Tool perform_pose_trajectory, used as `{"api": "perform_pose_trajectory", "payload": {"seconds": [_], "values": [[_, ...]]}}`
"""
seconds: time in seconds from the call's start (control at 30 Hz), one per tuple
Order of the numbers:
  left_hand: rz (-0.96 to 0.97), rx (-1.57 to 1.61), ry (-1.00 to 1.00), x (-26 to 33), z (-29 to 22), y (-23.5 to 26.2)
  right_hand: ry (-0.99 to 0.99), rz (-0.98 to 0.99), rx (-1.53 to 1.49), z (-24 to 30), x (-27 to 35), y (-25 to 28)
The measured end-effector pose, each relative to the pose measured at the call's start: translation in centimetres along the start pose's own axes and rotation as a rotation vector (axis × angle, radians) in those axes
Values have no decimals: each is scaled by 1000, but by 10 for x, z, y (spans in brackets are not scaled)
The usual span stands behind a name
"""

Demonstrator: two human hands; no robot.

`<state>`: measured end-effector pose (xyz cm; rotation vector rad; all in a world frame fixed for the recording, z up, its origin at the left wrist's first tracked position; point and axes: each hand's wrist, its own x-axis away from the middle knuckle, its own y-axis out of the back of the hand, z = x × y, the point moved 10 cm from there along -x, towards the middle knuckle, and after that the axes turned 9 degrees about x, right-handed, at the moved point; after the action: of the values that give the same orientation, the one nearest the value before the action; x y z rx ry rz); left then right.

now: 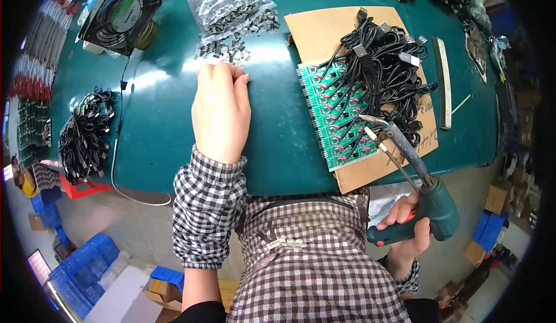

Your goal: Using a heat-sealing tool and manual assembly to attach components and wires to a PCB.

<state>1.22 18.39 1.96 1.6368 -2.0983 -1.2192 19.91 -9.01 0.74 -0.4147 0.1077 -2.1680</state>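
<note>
My right hand point(405, 230) is wrapped round the green handle of a soldering gun point(440, 210). Its metal tip points up and to the left, over the lower right of a green circuit board panel point(324, 120). Black USB cables point(376, 68) lie bundled across that panel, and red and black wire ends run onto it. My left hand point(223, 112) reaches to the near edge of a loose pile of small black parts with metal pins point(223, 51). Its fingers are bent and drawn together; whatever is between the tips is hidden.
The panel rests on brown cardboard point(359, 181) atop a green table point(272, 166). Behind the loose parts lies a clear plastic bag point(223, 2). A black fan point(121, 13) stands far left, above a cable bundle point(87, 135). At right lies a narrow bar point(442, 83).
</note>
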Motion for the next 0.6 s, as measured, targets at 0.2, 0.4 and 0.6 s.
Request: {"api": "perform_pose_trajectory", "payload": {"seconds": [0.2,0.4,0.6], "values": [[0,110,24,7,0,2,68,59,5,2,-1,-2],[56,814,457,27,18,-4,29,6,-44,0,-2,-1],[231,1256,761,53,6,-36,28,43,-39,4,-14,-19]]}}
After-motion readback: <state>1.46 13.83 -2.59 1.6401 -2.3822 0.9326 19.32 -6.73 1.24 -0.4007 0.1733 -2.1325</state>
